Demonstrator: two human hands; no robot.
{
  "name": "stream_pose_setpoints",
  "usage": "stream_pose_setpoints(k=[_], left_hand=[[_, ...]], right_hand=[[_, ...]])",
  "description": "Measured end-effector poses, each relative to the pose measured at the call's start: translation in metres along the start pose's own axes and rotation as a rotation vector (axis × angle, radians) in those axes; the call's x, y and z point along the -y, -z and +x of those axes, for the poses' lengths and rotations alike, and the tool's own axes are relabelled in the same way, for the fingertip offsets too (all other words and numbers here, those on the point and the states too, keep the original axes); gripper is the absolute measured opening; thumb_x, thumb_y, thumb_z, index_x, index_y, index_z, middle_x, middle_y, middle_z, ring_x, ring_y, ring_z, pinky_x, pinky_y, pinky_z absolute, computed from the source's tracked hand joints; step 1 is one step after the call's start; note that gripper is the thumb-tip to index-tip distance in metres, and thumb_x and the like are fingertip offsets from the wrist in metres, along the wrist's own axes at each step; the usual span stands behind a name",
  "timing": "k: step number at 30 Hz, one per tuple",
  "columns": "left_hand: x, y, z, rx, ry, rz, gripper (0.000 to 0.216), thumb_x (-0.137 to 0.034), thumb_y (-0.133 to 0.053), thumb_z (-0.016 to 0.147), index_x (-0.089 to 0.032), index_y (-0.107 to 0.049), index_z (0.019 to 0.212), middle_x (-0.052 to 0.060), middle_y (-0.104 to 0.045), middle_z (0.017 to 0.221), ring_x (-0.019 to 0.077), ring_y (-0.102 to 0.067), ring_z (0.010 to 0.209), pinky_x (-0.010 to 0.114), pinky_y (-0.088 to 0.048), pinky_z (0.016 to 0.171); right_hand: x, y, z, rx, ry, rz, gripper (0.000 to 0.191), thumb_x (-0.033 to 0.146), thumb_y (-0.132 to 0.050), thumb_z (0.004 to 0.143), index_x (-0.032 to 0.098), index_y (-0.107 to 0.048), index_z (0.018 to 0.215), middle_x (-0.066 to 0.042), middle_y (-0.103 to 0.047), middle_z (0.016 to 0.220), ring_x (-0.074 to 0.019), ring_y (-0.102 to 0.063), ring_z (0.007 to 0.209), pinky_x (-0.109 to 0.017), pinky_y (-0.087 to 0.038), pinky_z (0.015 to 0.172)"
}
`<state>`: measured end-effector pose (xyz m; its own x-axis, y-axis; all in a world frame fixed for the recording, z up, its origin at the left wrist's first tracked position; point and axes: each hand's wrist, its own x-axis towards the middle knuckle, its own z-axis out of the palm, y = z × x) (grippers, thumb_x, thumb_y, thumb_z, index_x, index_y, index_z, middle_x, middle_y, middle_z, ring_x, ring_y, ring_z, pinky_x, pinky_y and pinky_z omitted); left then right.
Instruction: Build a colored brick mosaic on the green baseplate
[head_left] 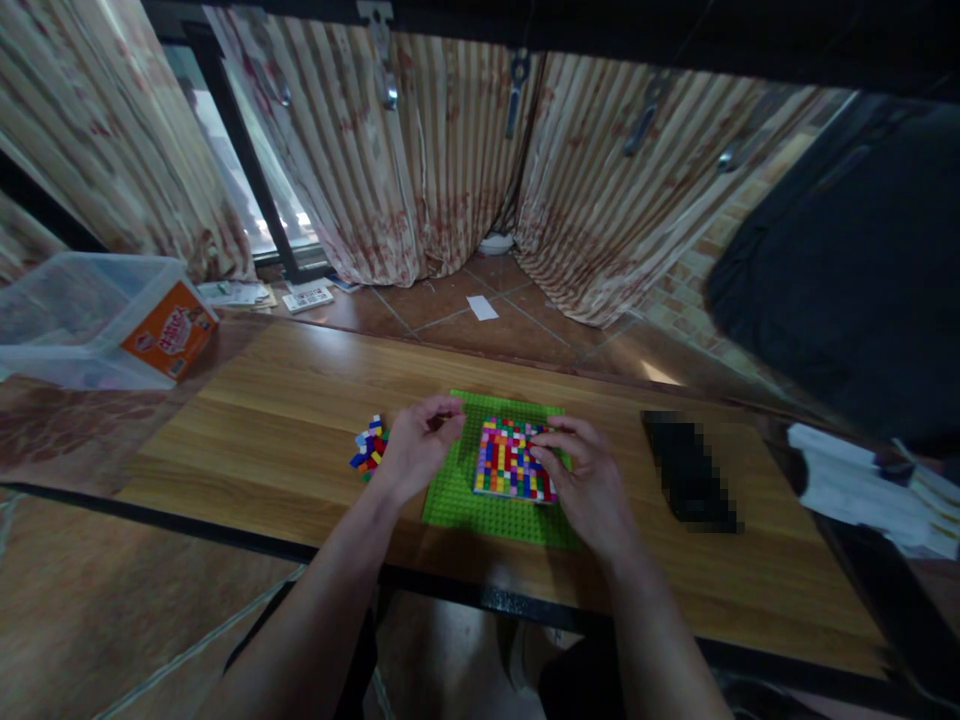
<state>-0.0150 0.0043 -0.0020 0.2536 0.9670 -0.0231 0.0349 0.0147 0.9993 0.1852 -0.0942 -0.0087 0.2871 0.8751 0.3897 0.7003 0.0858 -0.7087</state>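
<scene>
My right hand [581, 480] lies over the right edge of the multicoloured brick panel [506, 462], fingers curled down so the tips touch the bricks near its upper right corner. Whether they pinch a single brick or only press on the panel, I cannot tell; the pieces are too small. My left hand [416, 445] hovers at the panel's upper left, thumb and fingertips drawn close together. There may be a small brick between them, but I cannot make one out.

The panel is a flat block of tiny red, yellow, blue, pink and green bricks. It sits on the green baseplate [457, 505], towards the baseplate's right side, with bare studs showing to the left and in front. Just beside the baseplate's left edge lies a small heap of loose bricks [369, 447], close behind my left hand.

I judge this to be the fitting of a brick onto the panel, with the right hand steadying it. Seating so small a piece calls for squaring it over the studs and pressing straight down while the baseplate is kept from sliding.

All this rests on a wooden table [262, 410]. A clear plastic bin [75, 310] stands at its far left, a dark blurred object [690, 470] lies to the right, and white papers [862, 490] lie beyond that.
</scene>
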Motion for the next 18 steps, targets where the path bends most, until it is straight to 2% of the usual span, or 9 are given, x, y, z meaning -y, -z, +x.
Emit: stream_pose_setpoints(k=[3,7,11,18], left_hand=[[0.003,-0.002,-0.001,0.058,-0.024,0.064,0.022,-0.025,-0.069,0.075,-0.016,-0.076,0.094,0.001,-0.07,0.072,0.0148,-0.061,0.065,0.026,-0.047,0.065],[0.005,-0.004,-0.002,0.101,-0.06,0.147,0.021,-0.023,-0.067,0.077,-0.016,-0.076,0.094,0.004,-0.074,0.081,0.016,-0.063,0.07,0.027,-0.048,0.068],[0.005,0.0,-0.002,0.093,-0.08,0.188,0.021,-0.023,-0.066,0.077,-0.018,-0.077,0.094,0.004,-0.075,0.085,0.0168,-0.064,0.074,0.027,-0.048,0.07],[-0.001,0.01,0.0,0.037,-0.077,0.172,0.016,-0.023,-0.066,0.076,-0.018,-0.077,0.086,0.002,-0.072,0.075,0.0166,-0.063,0.07,0.026,-0.049,0.067]], right_hand=[[0.001,-0.003,0.002,0.007,-0.006,0.0,0.018,0.04,-0.064,0.089,0.028,-0.077,0.084,-0.007,-0.066,0.115,-0.0269,-0.059,0.111,-0.05,-0.045,0.1],[0.0,-0.007,0.004,-0.043,-0.057,0.032,0.014,0.036,-0.066,0.085,0.026,-0.075,0.081,-0.007,-0.067,0.112,-0.0263,-0.06,0.109,-0.049,-0.044,0.1],[-0.001,-0.008,0.005,-0.04,-0.123,0.09,0.013,0.037,-0.068,0.082,0.025,-0.074,0.081,-0.007,-0.068,0.112,-0.0258,-0.062,0.107,-0.049,-0.044,0.1],[-0.009,-0.009,0.006,-0.006,-0.198,0.172,0.02,0.042,-0.071,0.078,0.024,-0.075,0.086,-0.008,-0.068,0.114,-0.0265,-0.063,0.108,-0.048,-0.044,0.099]])
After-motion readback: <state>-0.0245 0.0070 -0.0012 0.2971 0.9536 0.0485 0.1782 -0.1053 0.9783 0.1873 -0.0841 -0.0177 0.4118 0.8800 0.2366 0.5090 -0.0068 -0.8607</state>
